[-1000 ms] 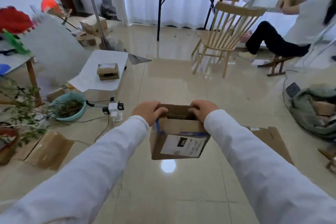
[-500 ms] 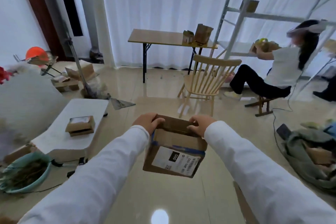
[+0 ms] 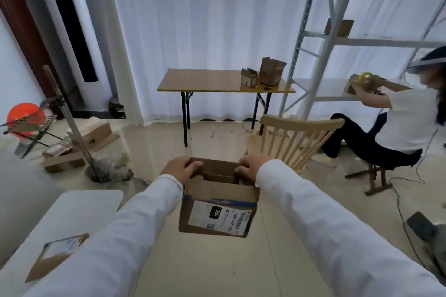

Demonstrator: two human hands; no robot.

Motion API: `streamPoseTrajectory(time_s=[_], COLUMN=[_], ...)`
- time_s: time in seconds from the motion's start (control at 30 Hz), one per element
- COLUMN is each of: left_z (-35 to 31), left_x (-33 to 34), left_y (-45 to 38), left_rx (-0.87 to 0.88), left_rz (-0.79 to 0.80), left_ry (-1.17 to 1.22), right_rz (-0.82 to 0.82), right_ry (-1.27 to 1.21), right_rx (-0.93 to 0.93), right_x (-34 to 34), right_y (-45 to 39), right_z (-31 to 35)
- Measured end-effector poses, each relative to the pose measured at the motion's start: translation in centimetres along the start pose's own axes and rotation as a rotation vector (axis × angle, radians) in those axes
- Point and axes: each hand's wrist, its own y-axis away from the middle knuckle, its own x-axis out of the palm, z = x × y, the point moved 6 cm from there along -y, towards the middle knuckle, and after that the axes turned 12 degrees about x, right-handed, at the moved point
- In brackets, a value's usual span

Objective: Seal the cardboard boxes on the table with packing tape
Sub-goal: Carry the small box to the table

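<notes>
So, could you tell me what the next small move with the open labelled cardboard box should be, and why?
Probably carry it to the wooden folding table and set it down: both the left hand and right hand grip the brown labelled cardboard box in mid-air, flaps unsealed.

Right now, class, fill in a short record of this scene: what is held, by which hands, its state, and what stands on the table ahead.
held item: brown cardboard box with a white shipping label
left hand: grips the box's left top edge
right hand: grips the right top edge
box state: top open, carried above the floor
wooden folding table: two open brown cardboard boxes near its right end
in between: pale wooden spindle chair
</notes>
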Motion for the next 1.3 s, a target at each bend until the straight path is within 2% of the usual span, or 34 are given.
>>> streamPoseTrajectory(time_s=[0.2,0.37,0.7,0.9,1.07,1.3], left_z=[0.5,2.3,5.1,9.3,13.4,17.5], left_x=[0.6,2.7,5.5,4.7,4.9,6.2], left_y=[-16.8,-29.8,-57.9,-71.6,-84.8,-102.8], left_rx=[0.05,0.1,0.081,0.026,0.076,0.104], left_rz=[0.063,0.105,0.156,0.147,0.153,0.259], left_ry=[-0.031,-0.11,-0.169,-0.179,-0.163,-0.138], right_rz=[0.055,0.019,0.068,0.098,0.074,0.042], right_ry=[0.011,0.075,0.016,-0.025,-0.035,-0.134], right_rx=[0.059,0.078,0.087,0.08,0.069,0.128], right_x=[-6.7,-10.3,-20.0,-23.7,-26.4,-30.1], right_y=[-14.0,-26.5,-54.9,-70.0,-82.3,-96.7], right_z=[-1.4,-3.3,-6.6,-4.7,-4.0,-4.5])
